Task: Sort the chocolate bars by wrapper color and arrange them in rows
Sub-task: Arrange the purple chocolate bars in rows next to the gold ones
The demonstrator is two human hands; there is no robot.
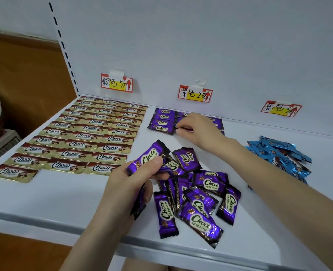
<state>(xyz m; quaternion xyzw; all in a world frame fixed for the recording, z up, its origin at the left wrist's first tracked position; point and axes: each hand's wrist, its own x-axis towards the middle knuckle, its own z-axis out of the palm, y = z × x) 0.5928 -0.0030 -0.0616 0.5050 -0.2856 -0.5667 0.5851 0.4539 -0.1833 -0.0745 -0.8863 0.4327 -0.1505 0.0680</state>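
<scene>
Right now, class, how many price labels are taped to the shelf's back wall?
3. The left label sits behind the gold bars, the middle label behind the purple rows, the right label behind the blue pile. None looks hidden.

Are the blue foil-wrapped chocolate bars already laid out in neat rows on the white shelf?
No, the blue foil-wrapped chocolate bars lie in a loose, overlapping heap on the white shelf, not in rows.
</scene>
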